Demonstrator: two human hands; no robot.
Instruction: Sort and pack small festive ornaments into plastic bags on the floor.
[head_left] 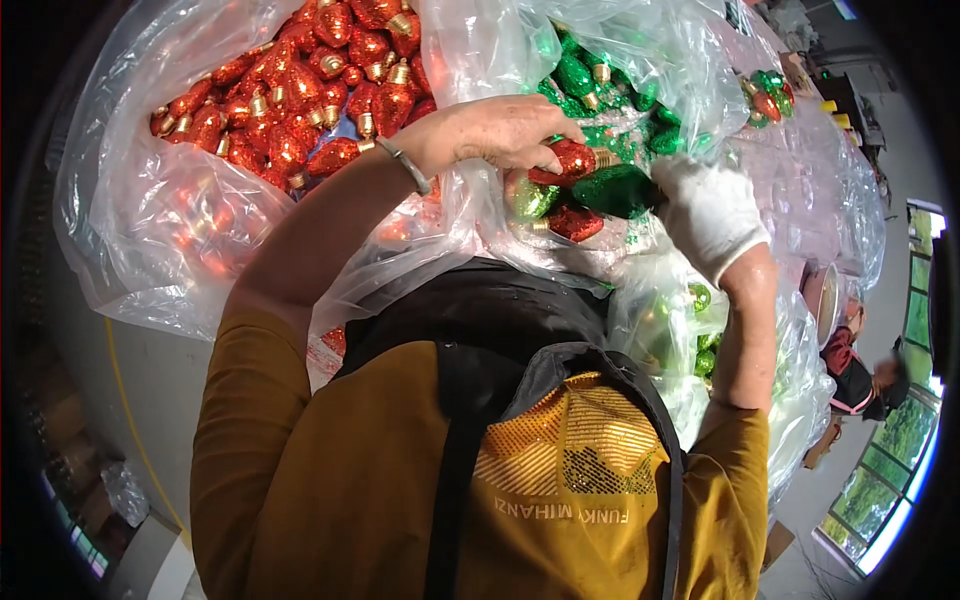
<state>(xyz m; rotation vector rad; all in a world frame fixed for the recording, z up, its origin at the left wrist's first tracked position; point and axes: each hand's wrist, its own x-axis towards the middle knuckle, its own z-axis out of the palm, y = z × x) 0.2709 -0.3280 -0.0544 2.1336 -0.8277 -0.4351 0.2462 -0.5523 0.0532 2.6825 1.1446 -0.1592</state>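
One red bulb [566,163] sits pinched by its left end in a bare left hand [492,135], its cap [604,158] pointing right; on its near side, I see the gloved right hand [712,207] closed on a green bulb [612,190], which lies lengthwise leftward.

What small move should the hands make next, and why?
Probably, the left hand should carry its red bulb toward the red pile: this hand grips the bulb, the pile lies to its left, and the gloved right hand holds a green bulb.
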